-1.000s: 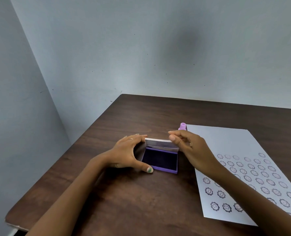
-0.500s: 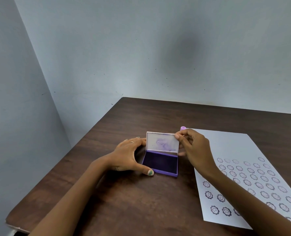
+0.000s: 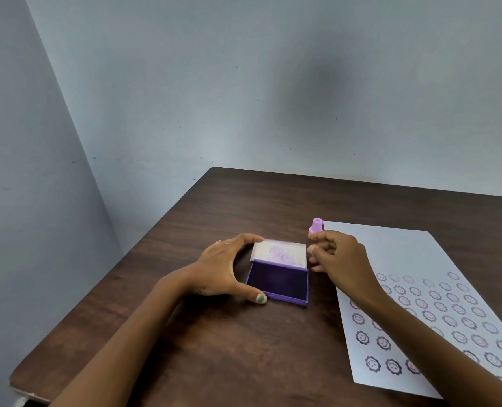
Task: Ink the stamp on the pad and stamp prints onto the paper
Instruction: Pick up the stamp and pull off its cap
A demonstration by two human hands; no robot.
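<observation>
A purple ink pad lies open on the dark wooden table, its clear lid folded back flat and stained with violet ink. My left hand clasps the pad's left side, thumb at the front corner and fingers at the lid's far corner. My right hand hovers just right of the lid with curled fingers, holding nothing. A small lilac stamp stands upright behind my right hand, at the top left corner of the white paper. Rows of round smiley prints cover the paper's near half.
The table sits in a corner between two pale blue walls. Its left edge runs diagonally close to the pad, and its far edge lies behind the stamp. My right forearm crosses over the paper's lower left part.
The lid went from nearly shut to upright to folded flat back. My right hand let go of it and drew slightly right. The left hand stayed on the pad.
</observation>
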